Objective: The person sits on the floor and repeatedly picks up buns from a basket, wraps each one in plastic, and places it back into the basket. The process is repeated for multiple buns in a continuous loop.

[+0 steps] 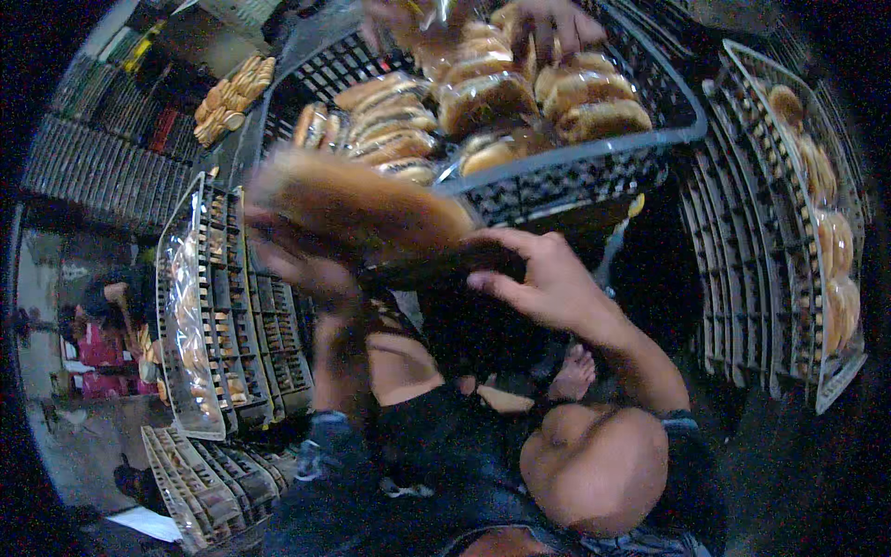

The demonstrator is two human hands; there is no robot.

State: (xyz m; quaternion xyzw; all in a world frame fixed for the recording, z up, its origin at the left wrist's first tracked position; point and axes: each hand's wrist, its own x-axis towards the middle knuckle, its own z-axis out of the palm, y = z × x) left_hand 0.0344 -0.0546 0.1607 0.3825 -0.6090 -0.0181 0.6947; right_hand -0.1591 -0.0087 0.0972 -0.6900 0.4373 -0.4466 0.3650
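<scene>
A long browned bread loaf, blurred by motion, is held in front of the near side of a black plastic crate. My left hand supports its left end from below, also blurred. At the loaf's right end are the fingertips of my right hand, thumb below and forefinger above. Inside the crate, bagged buns stand in rows, with thinner bagged slices or buns on the left. Whether the held loaf is bagged cannot be made out.
Another person's hands reach into the crate's far side. Stacked crates with bread rise on the right, and a crate of bagged bread stands on the left. More bread lies beyond. A person in red is farther left.
</scene>
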